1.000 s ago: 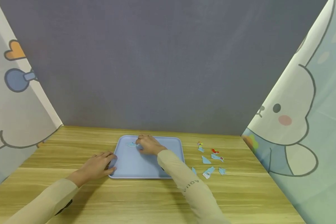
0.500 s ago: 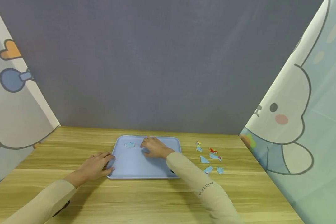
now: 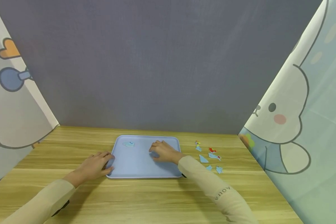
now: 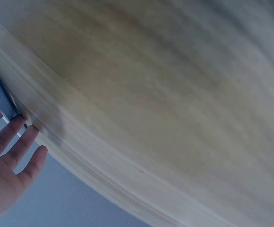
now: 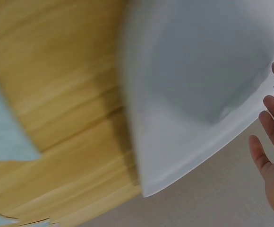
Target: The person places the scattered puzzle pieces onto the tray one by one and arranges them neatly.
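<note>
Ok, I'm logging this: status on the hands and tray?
Left hand at left edge of tray. Right hand above it, apparently empty. Light-blue piece in tray's far-left part, nothing covering it.

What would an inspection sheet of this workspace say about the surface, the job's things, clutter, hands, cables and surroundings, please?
Surface: wood-grain table.
Job's things: pale blue tray with a light-blue piece near its far left corner; loose pieces lie on the table, right of the tray.
Clutter: nothing seen.
Hands: left hand at the tray's left edge; right hand over the tray, no held piece visible.
Cables: nothing seen.
Surroundings: grey backdrop; cartoon-print side panels.
</note>
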Available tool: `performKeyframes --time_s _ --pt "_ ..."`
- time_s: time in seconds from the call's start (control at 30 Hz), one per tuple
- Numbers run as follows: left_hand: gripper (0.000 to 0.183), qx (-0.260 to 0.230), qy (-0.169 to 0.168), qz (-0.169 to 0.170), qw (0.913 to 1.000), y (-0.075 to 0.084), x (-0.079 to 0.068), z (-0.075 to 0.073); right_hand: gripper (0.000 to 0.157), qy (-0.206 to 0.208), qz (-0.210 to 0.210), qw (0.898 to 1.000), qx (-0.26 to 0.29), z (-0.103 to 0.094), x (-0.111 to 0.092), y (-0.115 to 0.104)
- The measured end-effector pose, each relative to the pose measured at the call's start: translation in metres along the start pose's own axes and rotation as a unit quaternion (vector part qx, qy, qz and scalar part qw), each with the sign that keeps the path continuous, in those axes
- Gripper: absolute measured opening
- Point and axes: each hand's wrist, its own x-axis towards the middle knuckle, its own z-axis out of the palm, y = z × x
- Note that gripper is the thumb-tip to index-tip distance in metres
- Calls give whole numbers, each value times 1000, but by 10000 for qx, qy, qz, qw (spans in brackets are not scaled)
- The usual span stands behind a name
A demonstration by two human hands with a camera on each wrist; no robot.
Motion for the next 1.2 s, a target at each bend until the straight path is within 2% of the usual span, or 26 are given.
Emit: performKeyframes --time_s 0.23,0.57,0.87,1.2 --pt "46 7 -35 -50 10000 1 0 -1 32 65 9 10000 2 0 -23 9" --pt "45 -17 -27 -62 10000 1 0 -2 31 253 -32 9993 272 0 -53 26" --pt "45 35 4 -16 10000 0 0 0 30 343 169 9978 549 -8 -79 34" --pt "45 20 -91 -68 9999 0 1 -1 31 388 314 9974 526 -10 -102 41"
